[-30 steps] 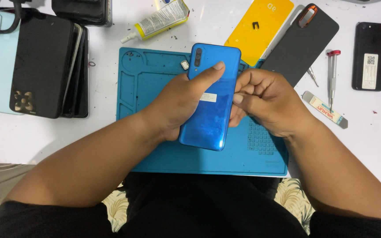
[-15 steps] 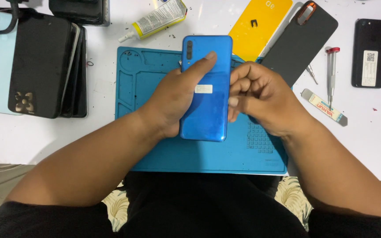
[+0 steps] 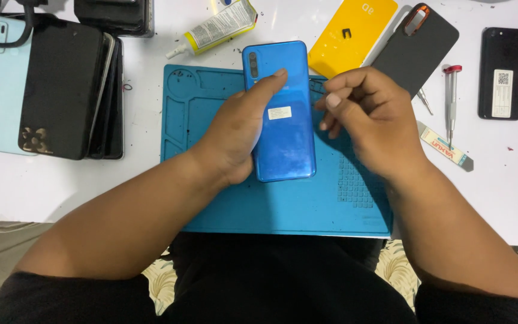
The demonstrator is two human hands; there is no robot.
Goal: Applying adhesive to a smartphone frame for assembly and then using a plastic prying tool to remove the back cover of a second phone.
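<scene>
A glossy blue phone [image 3: 285, 129] lies back side up, upright, over the teal work mat [image 3: 283, 204]. My left hand [image 3: 240, 133] grips its left edge, with the index finger stretched across the back near the camera cluster. My right hand [image 3: 364, 123] hovers just beside the phone's right edge, fingers curled in a pinch; whether it holds anything small I cannot tell. A small white sticker sits on the phone's back.
A stack of phones and black cases [image 3: 61, 90] lies at the left. A glue tube [image 3: 217, 27], yellow back cover [image 3: 352, 36], black case [image 3: 418, 48], red-capped screwdriver [image 3: 451, 102], flat pry tool [image 3: 445, 147] and black phone [image 3: 502, 72] lie beyond and right of the mat.
The phone has straightened from a slight tilt to upright and shifted a little up the mat. My right hand has come off its right edge and now sits beside it.
</scene>
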